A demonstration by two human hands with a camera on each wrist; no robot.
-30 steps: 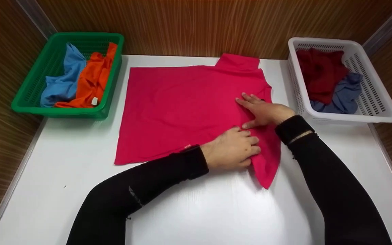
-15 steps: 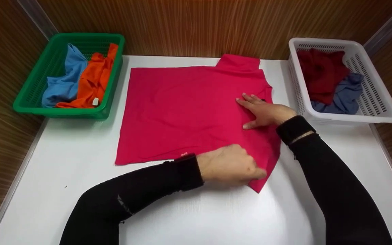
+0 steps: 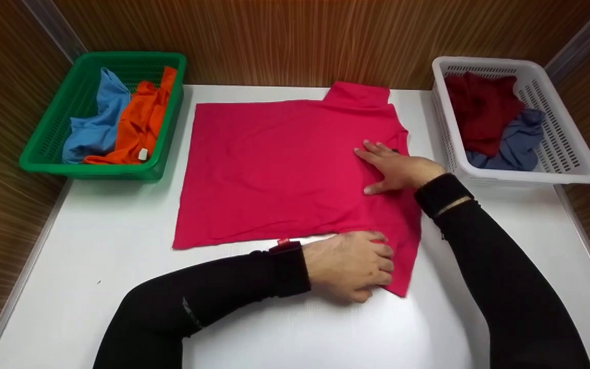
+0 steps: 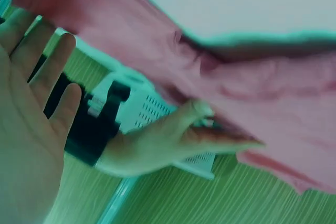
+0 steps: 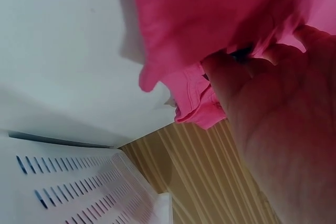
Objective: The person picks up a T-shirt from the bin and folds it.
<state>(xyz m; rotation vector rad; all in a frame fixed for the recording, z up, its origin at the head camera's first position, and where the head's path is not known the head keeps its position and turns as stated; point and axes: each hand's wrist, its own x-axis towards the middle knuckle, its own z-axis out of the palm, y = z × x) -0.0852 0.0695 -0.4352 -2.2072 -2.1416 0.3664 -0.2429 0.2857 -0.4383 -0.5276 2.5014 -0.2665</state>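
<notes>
A pink-red short-sleeved T-shirt (image 3: 274, 164) lies spread on the white table, its hem to the left and its neckline to the right. Near the collar my right hand (image 3: 400, 171) rests on the cloth with its fingers spread. My left hand (image 3: 351, 264) is at the near edge, over the near sleeve (image 3: 403, 271), whose tip shows past the fingers. In the left wrist view the left hand (image 4: 29, 114) has its fingers extended, and no cloth is seen pinched between them. Pink cloth (image 5: 210, 19) lies under the right hand's fingers in the right wrist view.
A green basket (image 3: 105, 170) at the back left holds a light blue garment (image 3: 95, 136) and an orange one (image 3: 139, 130). At the back right a white basket (image 3: 530, 178) holds dark red cloth (image 3: 482, 110) and grey-blue cloth (image 3: 515, 146). Wood-patterned panels (image 3: 264, 41) border the table.
My left hand has moved from the shirt's lower body toward me, onto the near sleeve. That sleeve lies flatter and its tip reaches nearer to me. The right hand has stayed put.
</notes>
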